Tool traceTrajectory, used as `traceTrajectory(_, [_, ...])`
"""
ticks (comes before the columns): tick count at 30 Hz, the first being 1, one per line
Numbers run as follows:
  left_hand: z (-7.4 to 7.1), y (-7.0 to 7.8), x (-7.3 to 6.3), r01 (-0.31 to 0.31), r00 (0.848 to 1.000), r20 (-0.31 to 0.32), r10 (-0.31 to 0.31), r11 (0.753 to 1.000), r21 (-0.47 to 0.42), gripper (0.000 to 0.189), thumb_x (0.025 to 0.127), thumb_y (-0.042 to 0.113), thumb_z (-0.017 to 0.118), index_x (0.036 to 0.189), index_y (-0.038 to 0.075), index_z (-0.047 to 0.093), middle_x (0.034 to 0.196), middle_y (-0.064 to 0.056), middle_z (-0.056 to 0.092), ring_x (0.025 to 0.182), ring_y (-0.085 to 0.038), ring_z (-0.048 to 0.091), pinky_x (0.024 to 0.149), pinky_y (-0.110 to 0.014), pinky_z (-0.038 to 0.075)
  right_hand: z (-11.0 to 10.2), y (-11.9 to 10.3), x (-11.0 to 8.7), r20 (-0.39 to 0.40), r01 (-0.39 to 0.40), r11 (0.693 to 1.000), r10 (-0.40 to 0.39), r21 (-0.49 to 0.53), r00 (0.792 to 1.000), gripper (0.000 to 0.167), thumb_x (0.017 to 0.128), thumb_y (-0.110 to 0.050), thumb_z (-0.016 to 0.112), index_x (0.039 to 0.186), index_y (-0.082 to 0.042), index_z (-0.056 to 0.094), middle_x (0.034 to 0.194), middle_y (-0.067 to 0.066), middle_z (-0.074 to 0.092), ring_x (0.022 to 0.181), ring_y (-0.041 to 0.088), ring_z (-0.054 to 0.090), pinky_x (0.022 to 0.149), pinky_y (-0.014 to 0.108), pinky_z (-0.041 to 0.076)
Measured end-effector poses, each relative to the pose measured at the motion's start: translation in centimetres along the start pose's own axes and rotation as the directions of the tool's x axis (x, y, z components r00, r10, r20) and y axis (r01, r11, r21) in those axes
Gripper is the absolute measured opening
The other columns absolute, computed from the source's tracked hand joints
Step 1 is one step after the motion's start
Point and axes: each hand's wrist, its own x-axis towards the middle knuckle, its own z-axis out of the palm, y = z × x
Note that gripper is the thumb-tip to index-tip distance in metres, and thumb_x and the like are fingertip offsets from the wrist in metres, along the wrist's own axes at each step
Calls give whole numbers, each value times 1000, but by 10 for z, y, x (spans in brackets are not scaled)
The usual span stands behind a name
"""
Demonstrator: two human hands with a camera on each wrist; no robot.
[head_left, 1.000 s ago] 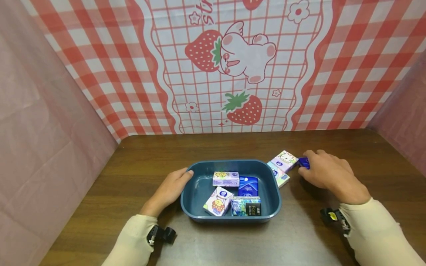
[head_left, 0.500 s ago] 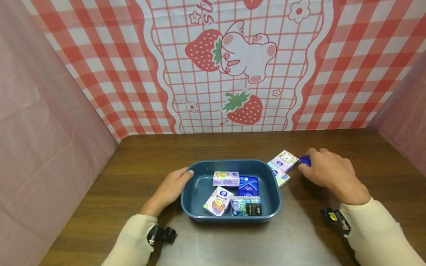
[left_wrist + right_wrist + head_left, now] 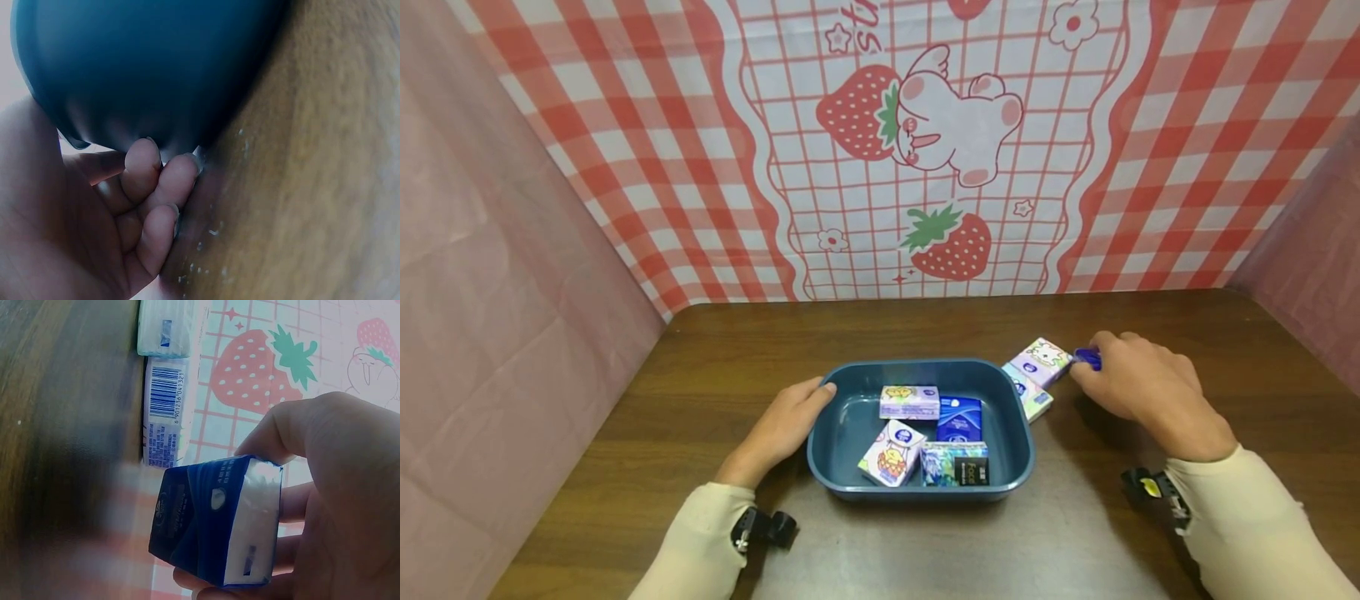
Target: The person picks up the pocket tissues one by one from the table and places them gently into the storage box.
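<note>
My left hand [image 3: 782,423] grips the left side of a dark blue-green plastic basin [image 3: 852,437], thumb over the rim and curled fingers against the outer wall. In the left wrist view those fingers [image 3: 142,165] touch the underside of the wall [image 3: 137,69]. To the basin's right, my right hand [image 3: 1142,385] holds a blue pocket tissue pack [image 3: 206,519] between thumb and fingers. In the head view the hand mostly hides that pack. Just left of it lie a lilac tissue pack [image 3: 1041,358] and a light blue tissue pack [image 3: 1033,400], by the basin's right rim.
Inside the basin lie a lilac pack [image 3: 910,404], a blue pack [image 3: 959,421], a white cartoon pack [image 3: 892,454] and a floral pack [image 3: 951,465] with a black label. A red-and-white checked cloth [image 3: 685,150] rises behind the wooden table [image 3: 737,342].
My right hand has shifted very slightly, and the blue tissue pack in it has tilted and risen a little. The left hand and basin have stayed in place.
</note>
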Motion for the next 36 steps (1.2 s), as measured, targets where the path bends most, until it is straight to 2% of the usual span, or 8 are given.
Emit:
traceTrajectory(21, [0,-1,0,0,1000,-6,0,1000,4,37,106,34,46,122,10,69,111,-5,69,106,-21,61,99,-48,46,-3,-2,0,3,-26,1000,25,14,1000,65,90,-44,64,127,7,52,110,31,59,85,41,59,62,61,50])
traceTrajectory(36, [-1,0,-1,8,1000,-6,-8,1000,-1,37,106,34,47,124,11,68,114,-4,69,109,-21,61,100,-47,46,-3,-6,-1,-32,-15,1000,16,10,999,62,91,-44,62,126,7,54,110,30,60,87,41,59,64,63,51])
